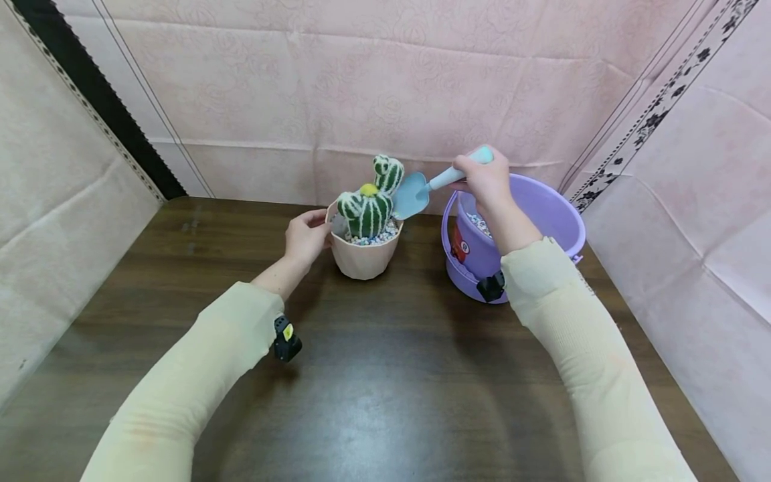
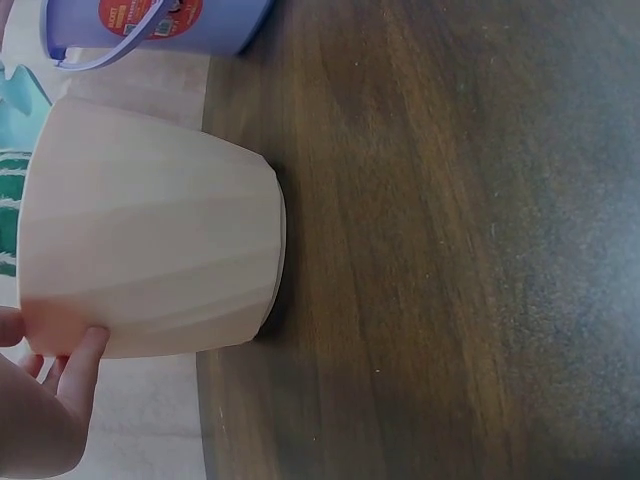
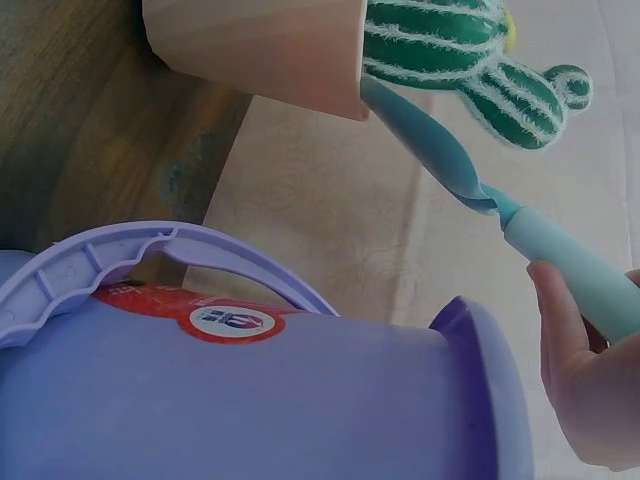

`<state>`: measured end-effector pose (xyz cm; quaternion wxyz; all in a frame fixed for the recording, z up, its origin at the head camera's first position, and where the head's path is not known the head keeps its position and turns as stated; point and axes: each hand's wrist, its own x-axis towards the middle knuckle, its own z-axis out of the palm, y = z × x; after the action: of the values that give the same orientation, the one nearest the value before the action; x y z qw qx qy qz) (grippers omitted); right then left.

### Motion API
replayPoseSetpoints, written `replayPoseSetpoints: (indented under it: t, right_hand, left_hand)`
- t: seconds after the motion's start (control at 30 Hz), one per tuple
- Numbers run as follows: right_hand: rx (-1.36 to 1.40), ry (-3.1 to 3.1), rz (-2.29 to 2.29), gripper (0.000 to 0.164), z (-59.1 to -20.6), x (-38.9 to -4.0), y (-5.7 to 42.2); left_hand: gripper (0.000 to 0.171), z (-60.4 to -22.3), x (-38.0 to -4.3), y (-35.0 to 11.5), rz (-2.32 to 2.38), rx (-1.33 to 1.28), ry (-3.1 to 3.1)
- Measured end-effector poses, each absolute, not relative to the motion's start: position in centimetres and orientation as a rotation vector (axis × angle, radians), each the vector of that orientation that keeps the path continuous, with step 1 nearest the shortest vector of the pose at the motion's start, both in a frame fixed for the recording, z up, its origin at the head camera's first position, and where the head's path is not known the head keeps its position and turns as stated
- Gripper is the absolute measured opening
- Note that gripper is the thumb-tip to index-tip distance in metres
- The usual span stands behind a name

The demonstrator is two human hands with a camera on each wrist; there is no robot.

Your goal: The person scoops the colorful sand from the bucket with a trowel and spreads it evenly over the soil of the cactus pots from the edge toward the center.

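Note:
A cream flower pot [image 1: 365,260] stands on the wooden table, holding a green cactus [image 1: 369,214] with white stripes and a yellow flower. Small pebbles [image 1: 381,235] surround its base. My left hand [image 1: 307,235] pinches the pot's left rim, thumb and fingers on either side of the wall, as the left wrist view [image 2: 62,395] shows too. In my right hand [image 1: 486,181] is the pale handle of a blue toy shovel [image 1: 412,195]. The shovel's blade tilts down, its tip at the pot's right rim beside the cactus [image 3: 430,145].
Right of the pot stands a purple bucket [image 1: 545,207] with a red sticker and its handle hanging down; pebbles [image 1: 480,224] lie inside. My right forearm passes in front of it. Cloth walls [image 1: 241,87] border the table [image 1: 373,375] at the back and sides.

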<state>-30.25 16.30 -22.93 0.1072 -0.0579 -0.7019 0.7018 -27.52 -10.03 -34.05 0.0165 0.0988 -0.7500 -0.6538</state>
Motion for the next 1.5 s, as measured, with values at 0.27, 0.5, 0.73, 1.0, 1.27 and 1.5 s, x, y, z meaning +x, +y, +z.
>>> replayPoseSetpoints:
  t: [0.27, 0.5, 0.73, 1.0, 1.27, 1.5]
  right_hand:
    - [-0.203, -2.067, 2.062, 0.013, -22.8, -30.2, 16.3]
    - [-0.225, -2.023, 2.102, 0.015, -22.7, -30.0, 16.5]
    - [-0.24, -1.917, 2.206, 0.017, -22.5, -29.6, 17.6]
    - [-0.305, -1.745, 2.348, 0.013, -21.5, -28.9, 20.3]
    - [-0.321, -1.556, 2.452, 0.013, -19.8, -27.6, 23.9]
    - [-0.382, -1.4, 2.503, 0.015, -18.8, -27.2, 27.3]
  left_hand:
    - [0.035, -34.1, -27.6, -10.1, -2.038, 0.304, -2.329]
    - [0.035, -34.1, -27.6, -10.1, -2.037, 0.301, -2.329]
    - [0.036, -34.2, -26.8, -10.6, -1.812, 0.266, -2.349]
    - [0.03, -33.5, -25.4, -10.9, -1.705, 0.115, -2.227]
    - [0.023, -32.2, -23.6, -8.6, -1.725, -0.088, -2.143]
    - [0.022, -31.3, -22.4, -6.2, -1.79, -0.264, -2.17]
